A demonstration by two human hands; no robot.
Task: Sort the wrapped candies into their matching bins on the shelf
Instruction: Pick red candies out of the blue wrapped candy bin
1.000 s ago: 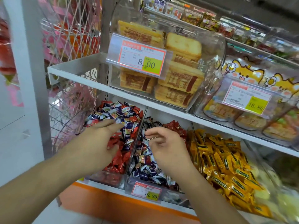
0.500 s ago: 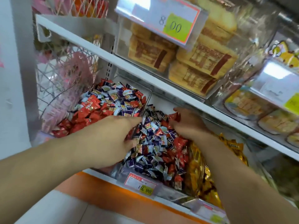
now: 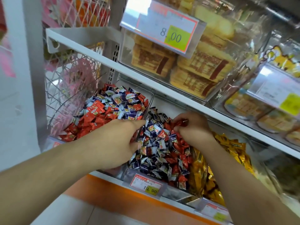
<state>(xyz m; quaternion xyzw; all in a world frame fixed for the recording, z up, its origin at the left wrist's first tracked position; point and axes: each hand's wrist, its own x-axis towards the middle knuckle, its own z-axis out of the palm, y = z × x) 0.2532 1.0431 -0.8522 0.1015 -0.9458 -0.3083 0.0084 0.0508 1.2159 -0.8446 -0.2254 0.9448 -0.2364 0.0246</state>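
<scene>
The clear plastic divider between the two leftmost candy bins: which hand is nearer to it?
Left. The left hand lies across the clear plastic divider, fingers reaching into the middle bin. The right hand is further right, pinching a red wrapped candy.

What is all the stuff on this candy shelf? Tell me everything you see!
left bin candies: many, red and blue-white, lower shelf left
middle bin candies: many, blue-white and red, lower shelf middle
yellow candies: many, gold-yellow, bin on the right
biscuit packs: several, tan, clear box above
8.00 price tag: one, white and green, upper box front
red candy: one, pinched by right hand
left hand: on the bin divider
right hand: over middle bin
</scene>
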